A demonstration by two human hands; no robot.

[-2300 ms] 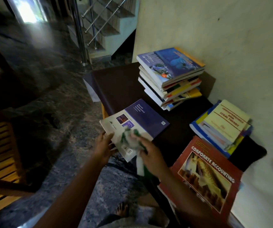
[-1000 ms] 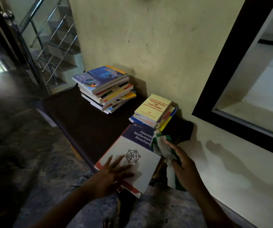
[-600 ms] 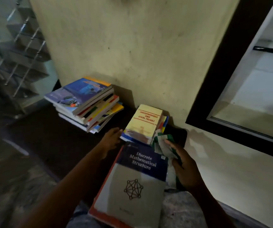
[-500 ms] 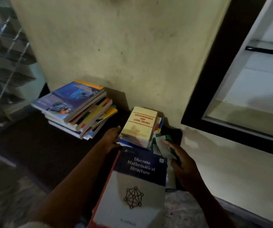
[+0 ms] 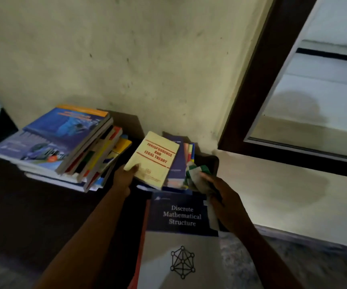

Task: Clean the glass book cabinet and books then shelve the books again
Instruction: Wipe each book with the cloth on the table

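My left hand (image 5: 126, 177) grips the near left corner of a yellow book titled Jurisprudence and Legal Theory (image 5: 154, 158), tilted up off a small pile of books (image 5: 181, 163). My right hand (image 5: 223, 198) holds a green and white cloth (image 5: 197, 176) just right of that pile. A Discrete Mathematical Structure book (image 5: 181, 236) lies closest to me on top of a red-edged book. A taller stack of books (image 5: 64, 144) stands to the left on the dark table (image 5: 32, 205). The dark-framed glass cabinet (image 5: 258, 90) is set in the wall at the right.
A cream wall (image 5: 126, 59) rises directly behind the table. The cabinet's pale shelves (image 5: 325, 84) show through the opening. Speckled stone floor (image 5: 293, 263) runs below the cabinet on the right.
The Discrete Mathematical Structure book was laid on the red book near me. My left hand then reached to the yellow book and has lifted its near edge. The cloth stays in my right hand.
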